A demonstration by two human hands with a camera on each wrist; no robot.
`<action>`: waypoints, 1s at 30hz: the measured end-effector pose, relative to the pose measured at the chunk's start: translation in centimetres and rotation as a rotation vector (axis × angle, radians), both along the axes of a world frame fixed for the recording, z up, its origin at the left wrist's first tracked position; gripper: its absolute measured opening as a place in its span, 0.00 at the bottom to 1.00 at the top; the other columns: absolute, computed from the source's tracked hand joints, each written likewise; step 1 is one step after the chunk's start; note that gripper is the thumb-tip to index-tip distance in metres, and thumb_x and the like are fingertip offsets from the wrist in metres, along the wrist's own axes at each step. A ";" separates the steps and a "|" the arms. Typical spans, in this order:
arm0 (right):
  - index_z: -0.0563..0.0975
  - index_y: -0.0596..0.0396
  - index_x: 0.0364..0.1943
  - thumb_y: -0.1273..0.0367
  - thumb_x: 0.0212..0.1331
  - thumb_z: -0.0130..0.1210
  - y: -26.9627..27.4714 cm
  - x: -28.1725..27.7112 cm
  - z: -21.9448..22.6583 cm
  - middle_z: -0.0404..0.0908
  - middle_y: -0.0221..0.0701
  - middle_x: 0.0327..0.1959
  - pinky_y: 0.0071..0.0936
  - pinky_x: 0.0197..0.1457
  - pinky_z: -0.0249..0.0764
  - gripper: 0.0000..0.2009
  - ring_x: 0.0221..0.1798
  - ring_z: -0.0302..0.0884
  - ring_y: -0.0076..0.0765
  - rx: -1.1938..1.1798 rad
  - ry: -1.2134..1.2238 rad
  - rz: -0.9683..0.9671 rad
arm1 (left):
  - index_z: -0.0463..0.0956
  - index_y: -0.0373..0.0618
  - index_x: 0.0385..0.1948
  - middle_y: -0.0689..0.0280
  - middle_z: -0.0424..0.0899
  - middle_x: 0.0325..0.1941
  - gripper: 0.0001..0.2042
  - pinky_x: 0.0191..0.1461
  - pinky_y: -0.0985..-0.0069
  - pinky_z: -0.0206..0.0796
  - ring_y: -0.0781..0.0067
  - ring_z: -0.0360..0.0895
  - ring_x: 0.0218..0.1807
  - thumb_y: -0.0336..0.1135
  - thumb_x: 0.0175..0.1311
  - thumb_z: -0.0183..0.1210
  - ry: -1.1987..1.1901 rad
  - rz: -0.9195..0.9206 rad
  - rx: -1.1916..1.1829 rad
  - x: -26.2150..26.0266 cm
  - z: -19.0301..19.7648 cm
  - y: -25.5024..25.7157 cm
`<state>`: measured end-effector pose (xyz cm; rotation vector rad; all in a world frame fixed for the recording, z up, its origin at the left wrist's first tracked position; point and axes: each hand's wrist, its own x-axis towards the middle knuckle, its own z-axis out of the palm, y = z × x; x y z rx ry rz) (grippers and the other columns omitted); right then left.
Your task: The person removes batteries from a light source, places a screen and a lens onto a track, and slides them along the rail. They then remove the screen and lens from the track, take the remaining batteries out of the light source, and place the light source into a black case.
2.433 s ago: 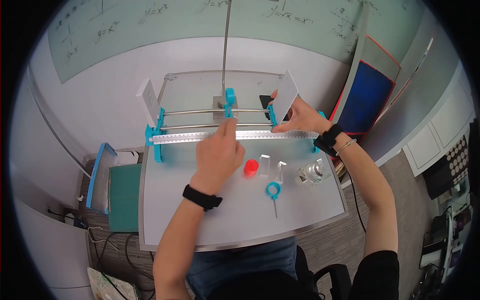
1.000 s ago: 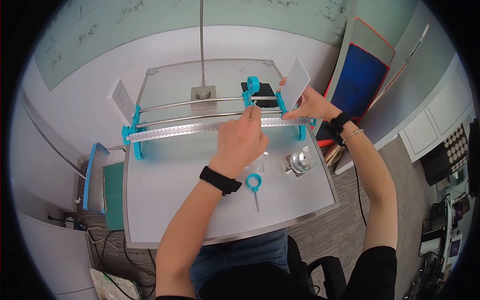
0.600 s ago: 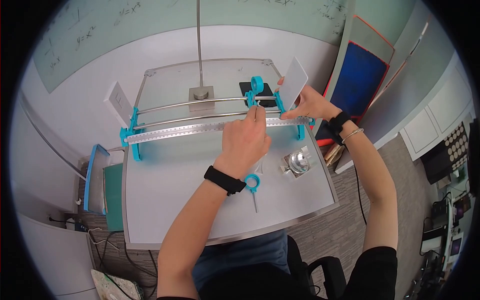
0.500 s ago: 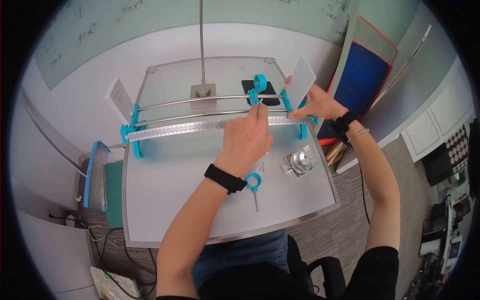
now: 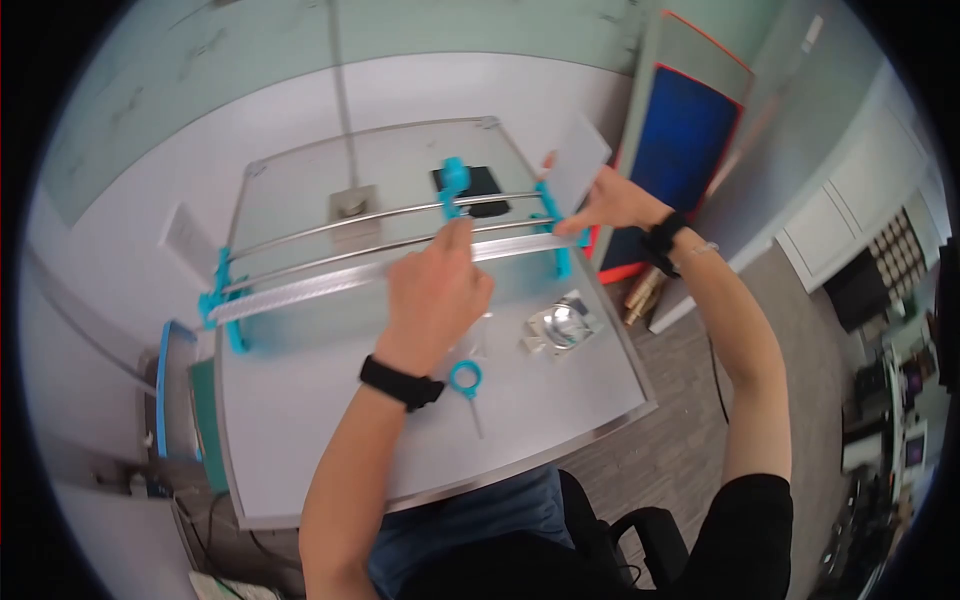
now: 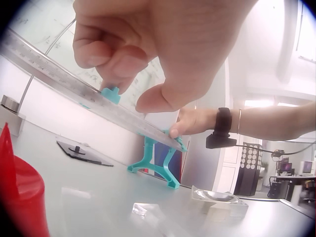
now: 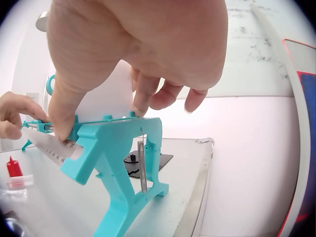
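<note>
A bench of two metal rails and a white ruler [image 5: 320, 285] stands on teal legs. My left hand [image 5: 430, 295] reaches over the ruler and grips the base of the teal ring-topped lens holder [image 5: 455, 178] on the rails. In the left wrist view, its fingers are curled at a small teal tab [image 6: 111, 95], thumb lower down. My right hand [image 5: 620, 200] holds the teal base [image 5: 549, 203] of an upright white screen [image 5: 580, 168] near the right end. The right wrist view shows thumb and fingers on opposite sides of that base.
A loose teal ring on a rod [image 5: 470, 393] lies near the front. A clear block with a round lens [image 5: 565, 326] sits at right. A red pointed cylinder [image 6: 22, 197] shows in the left wrist view. A metal stand base [image 5: 352, 203] and black plate [image 5: 485, 188] are behind.
My left hand has slid the lens holder right along the rails. My right hand and the screen have shifted right, close to the end leg. The head view has turned.
</note>
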<state>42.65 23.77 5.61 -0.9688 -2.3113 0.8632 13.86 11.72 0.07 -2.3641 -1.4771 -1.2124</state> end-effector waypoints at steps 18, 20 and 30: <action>0.67 0.53 0.66 0.61 0.40 0.81 0.0 1.4 0.0 0.74 0.37 0.60 0.38 0.69 0.68 0.46 0.66 0.70 0.39 0.032 -0.095 -0.055 | 0.77 0.37 0.52 0.56 0.86 0.40 0.23 0.34 0.61 0.75 0.54 0.84 0.31 0.31 0.49 0.60 0.082 -0.045 -0.063 6.9 0.7 1.8; 0.67 0.52 0.67 0.60 0.41 0.81 0.1 1.5 -0.1 0.75 0.38 0.60 0.38 0.70 0.68 0.46 0.66 0.70 0.39 0.035 -0.084 -0.057 | 0.77 0.37 0.52 0.56 0.86 0.40 0.23 0.34 0.61 0.76 0.54 0.84 0.31 0.31 0.49 0.60 0.090 -0.045 -0.076 7.2 0.8 1.8; 0.66 0.56 0.67 0.65 0.45 0.80 0.1 0.4 1.7 0.75 0.34 0.63 0.33 0.70 0.69 0.43 0.64 0.72 0.32 -0.046 0.167 -0.093 | 0.77 0.36 0.50 0.57 0.85 0.38 0.21 0.31 0.61 0.76 0.53 0.84 0.29 0.33 0.53 0.61 0.117 -0.051 -0.046 8.1 1.1 2.1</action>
